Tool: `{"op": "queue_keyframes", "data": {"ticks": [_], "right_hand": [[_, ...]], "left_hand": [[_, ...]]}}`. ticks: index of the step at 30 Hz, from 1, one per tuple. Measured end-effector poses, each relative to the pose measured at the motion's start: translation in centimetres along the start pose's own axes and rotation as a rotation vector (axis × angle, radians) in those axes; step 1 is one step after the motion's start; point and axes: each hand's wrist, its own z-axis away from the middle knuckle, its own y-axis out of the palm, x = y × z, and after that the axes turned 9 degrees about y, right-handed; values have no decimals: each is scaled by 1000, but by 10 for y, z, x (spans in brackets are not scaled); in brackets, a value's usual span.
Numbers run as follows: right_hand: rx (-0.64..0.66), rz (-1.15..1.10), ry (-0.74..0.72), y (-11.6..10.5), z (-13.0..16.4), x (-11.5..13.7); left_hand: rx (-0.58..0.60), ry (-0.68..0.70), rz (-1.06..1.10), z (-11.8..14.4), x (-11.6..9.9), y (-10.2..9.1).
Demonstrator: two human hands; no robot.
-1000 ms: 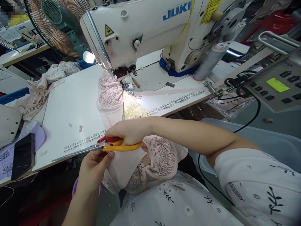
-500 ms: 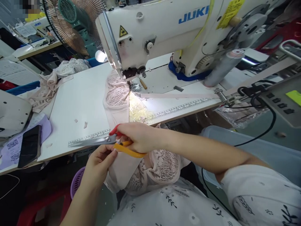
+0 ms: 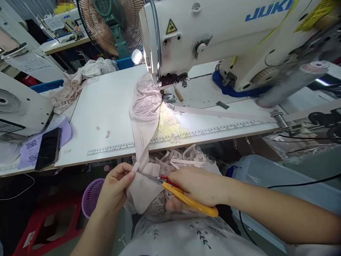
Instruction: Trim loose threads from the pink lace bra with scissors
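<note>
In my right hand (image 3: pixel 197 183) is a pair of scissors (image 3: pixel 189 202) with one orange and one red handle. Their blades point left, the tips at a narrow pale strip beside my left fingers. My left hand (image 3: pixel 117 183) pinches the edge of a pale pink bra (image 3: pixel 145 133) between thumb and fingers. One lace cup of it lies on the table under the sewing machine's needle, and its band hangs over the front edge. More pale fabric and a lace cup (image 3: pixel 157 206) rest on my lap, partly hidden by the scissors.
The white sewing machine (image 3: pixel 221 32) stands over the table (image 3: pixel 106 106). A pale tape (image 3: pixel 221 113) runs right from the needle area. A phone (image 3: pixel 48 148) lies at left; a purple basket (image 3: pixel 92 197) and red stool (image 3: pixel 48 224) are below. A blue-grey bin (image 3: pixel 266 181) stands right.
The scissors have moved right and down, turning so their tips meet the strip by my left fingers. My left hand still pinches the fabric. The camera view has shifted.
</note>
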Motion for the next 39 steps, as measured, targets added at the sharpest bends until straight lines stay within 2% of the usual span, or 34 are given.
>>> {"op": "queue_keyframes", "data": {"ticks": [5,9,14,17,19,21,24,27,29,31,33,36,39], "right_hand": [[-26,-50,-52,0,-6,4],[-41,-69,-30,2,-6,7],[-71,-158,-11,13,-11,7],[-103,-299,13,20,-14,4],[-135,-395,14,20,-12,2],[-230,-432,-6,14,-8,1],[-390,-518,-134,5,1,4],[-350,-648,-295,1,7,10],[-285,-706,-346,1,9,12],[-296,-699,-365,1,14,9],[-392,-598,-365,-1,23,1],[-632,-416,-322,-6,48,-18],[-839,-353,-151,-7,75,-42]], "left_hand": [[-57,-15,-6,3,-2,3],[-84,-26,-12,4,-5,5],[-74,-14,-25,3,-6,6],[-44,-1,-40,5,-6,6],[-3,9,-64,8,-7,6],[65,46,-140,12,-9,8],[211,174,-330,21,-13,18],[337,255,-396,31,-16,35],[353,230,-378,35,-16,47],[358,202,-390,37,-16,56],[443,255,-495,34,-16,59],[612,455,-872,23,-15,50],[631,626,-1228,12,-13,33]]}}
